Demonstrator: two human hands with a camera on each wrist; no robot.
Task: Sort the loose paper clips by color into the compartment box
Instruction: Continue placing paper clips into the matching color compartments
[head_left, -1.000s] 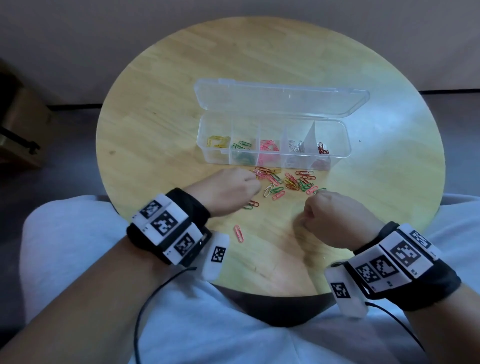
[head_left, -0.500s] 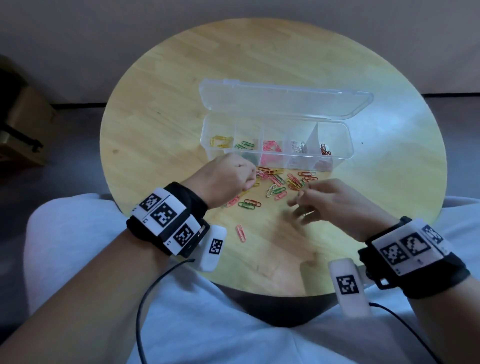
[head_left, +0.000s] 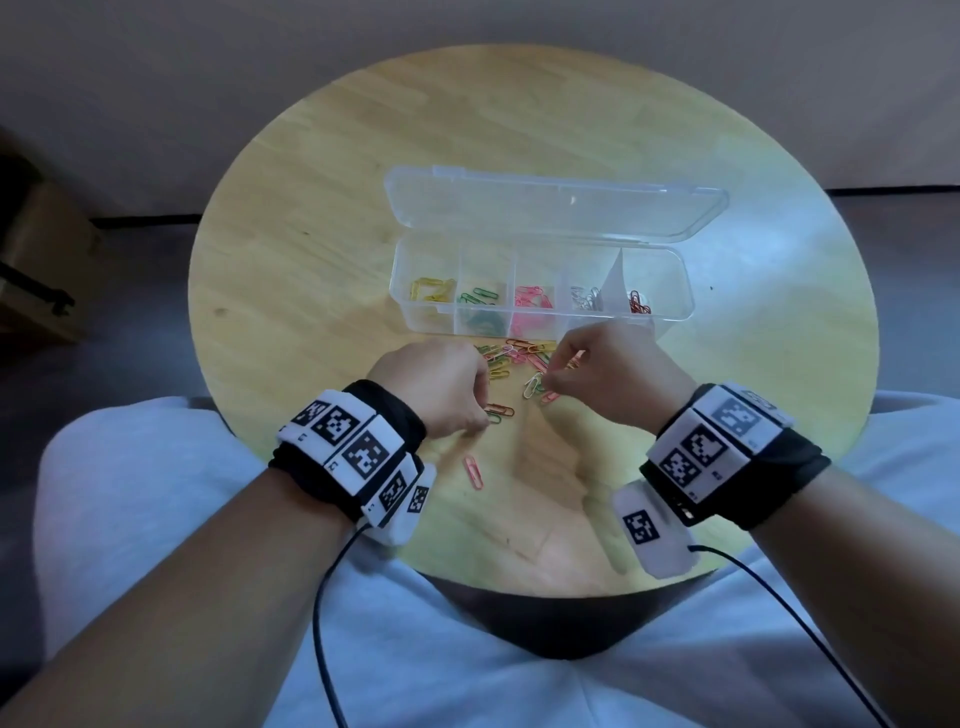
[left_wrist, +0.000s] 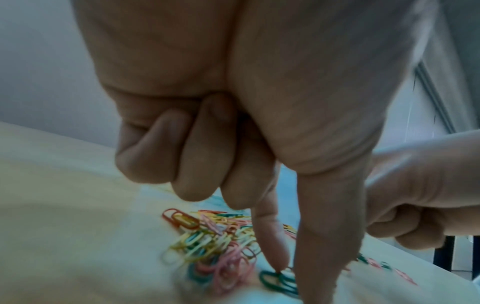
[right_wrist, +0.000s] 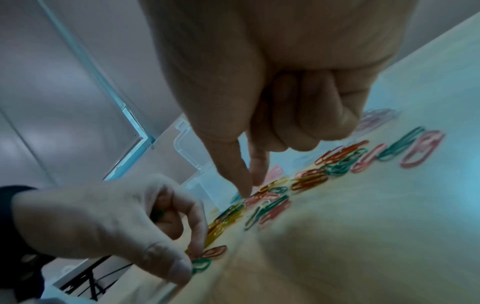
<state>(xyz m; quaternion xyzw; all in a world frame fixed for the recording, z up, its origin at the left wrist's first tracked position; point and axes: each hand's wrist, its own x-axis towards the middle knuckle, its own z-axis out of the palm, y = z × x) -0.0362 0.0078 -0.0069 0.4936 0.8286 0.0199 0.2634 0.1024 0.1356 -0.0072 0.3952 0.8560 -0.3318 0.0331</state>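
While some clips already sit sorted in the box (head_left: 670, 306) at 12 o'clock, your left hand (head_left: 434, 387) pinches a green clip (left_wrist: 276, 280); whether your right hand (head_left: 605, 374) holds anything, I cannot tell. Many loose clips (head_left: 519, 358) remain.

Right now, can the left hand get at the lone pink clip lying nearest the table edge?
Probably yes. The pink clip lies alone on bare table, close to the left hand, with nothing over it. That hand's fingertips are at a green clip, though.

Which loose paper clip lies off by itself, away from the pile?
The pink paper clip nearest the table's front edge, between the two wrists; the other loose clips cluster before the box.
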